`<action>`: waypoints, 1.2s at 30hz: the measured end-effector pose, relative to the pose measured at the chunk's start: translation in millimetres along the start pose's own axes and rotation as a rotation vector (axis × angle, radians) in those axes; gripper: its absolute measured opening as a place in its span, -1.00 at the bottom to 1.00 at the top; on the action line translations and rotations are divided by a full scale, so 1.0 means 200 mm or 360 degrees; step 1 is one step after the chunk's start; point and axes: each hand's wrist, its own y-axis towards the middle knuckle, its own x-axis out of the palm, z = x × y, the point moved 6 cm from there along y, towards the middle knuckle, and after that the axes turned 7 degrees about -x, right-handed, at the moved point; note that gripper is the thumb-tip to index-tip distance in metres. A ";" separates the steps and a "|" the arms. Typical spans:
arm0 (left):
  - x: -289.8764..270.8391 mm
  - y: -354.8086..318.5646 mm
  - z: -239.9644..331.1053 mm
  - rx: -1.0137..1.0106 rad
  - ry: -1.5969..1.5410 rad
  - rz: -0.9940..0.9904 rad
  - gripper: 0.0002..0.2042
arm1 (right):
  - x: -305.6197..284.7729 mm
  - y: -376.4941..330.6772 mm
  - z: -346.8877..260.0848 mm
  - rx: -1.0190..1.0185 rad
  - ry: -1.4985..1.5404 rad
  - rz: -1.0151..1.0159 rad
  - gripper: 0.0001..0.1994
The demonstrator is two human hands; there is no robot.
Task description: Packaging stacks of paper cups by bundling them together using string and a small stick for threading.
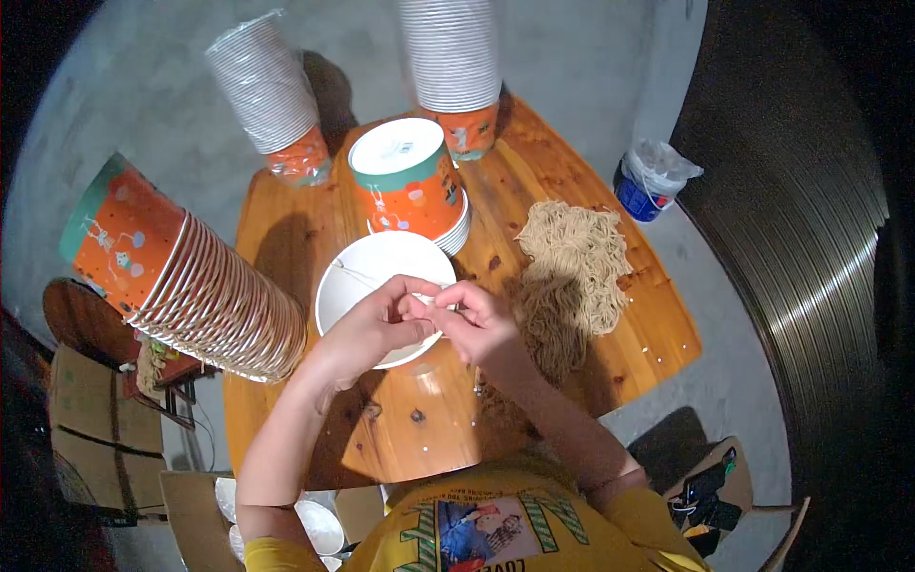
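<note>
A white-lined paper bucket (374, 255) stands in front of me, its open mouth facing up. A thin cord (351, 271) crosses its inside near the far left. My left hand (386, 319) reaches over the mouth with fingers pinched together. My right hand (477, 324) meets it at the right side of the rim, thumb and fingers also closed. A small whitish bit shows between the fingertips; what it is stays hidden. Beside my right forearm lies a heap of tan cords (577, 253), partly in shadow.
At the left leans a tall stack of orange-green paper buckets (138, 229) with cords along their rims. Behind the bucket stands an upturned bucket stack (405, 181). Two wrapped stacks (262, 86) rise at the wooden table's (658, 324) far edge. A blue pail (640, 195) sits on the floor.
</note>
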 end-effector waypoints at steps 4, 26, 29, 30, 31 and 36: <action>-0.01 0.04 -0.06 -0.0128 -0.0164 -0.0033 -0.75 | 0.00 0.02 -0.04 -0.0045 0.0187 0.0071 -0.94; 0.04 0.10 -0.05 -0.0118 -0.0040 -0.0032 -0.88 | -0.09 0.11 -0.26 -0.0427 -0.0317 -0.0628 -0.92; 0.05 0.09 -0.04 -0.0132 -0.0067 -0.0083 -0.85 | -0.06 0.14 -0.29 -0.0323 -0.0633 -0.0630 -0.92; 0.05 0.09 -0.04 -0.0132 -0.0067 -0.0083 -0.85 | -0.07 0.15 -0.28 -0.0262 -0.0801 -0.0575 -0.92; 0.06 0.08 -0.04 -0.0136 -0.0053 -0.0133 -0.84 | -0.07 0.15 -0.27 -0.0263 -0.0800 -0.0576 -0.92; 0.09 0.09 -0.03 -0.0127 -0.0068 -0.0262 -0.85 | -0.15 0.15 -0.25 -0.0630 -0.1053 -0.0296 -0.93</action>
